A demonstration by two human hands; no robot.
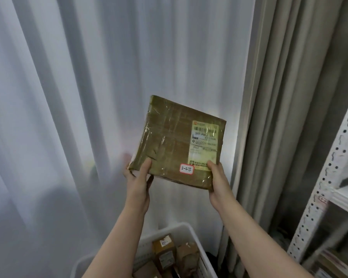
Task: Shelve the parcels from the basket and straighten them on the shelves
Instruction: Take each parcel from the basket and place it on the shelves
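A flat brown cardboard parcel (175, 141), wrapped in clear tape, is held up in front of me at chest height. It carries a yellowish shipping label on its right side and a small white sticker reading "3-2-5". My left hand (138, 178) grips its lower left corner, thumb on the front. At the lower right corner, my right hand (219, 182) holds the parcel with its thumb on the label. Below my arms stands the white basket (186, 229) with several small brown parcels (165, 251) inside.
White sheer curtains (88, 97) fill the background, with a heavier grey curtain (285, 97) to the right. A white perforated metal shelf unit (329, 177) stands at the right edge, with boxes on its lowest visible level (333, 267).
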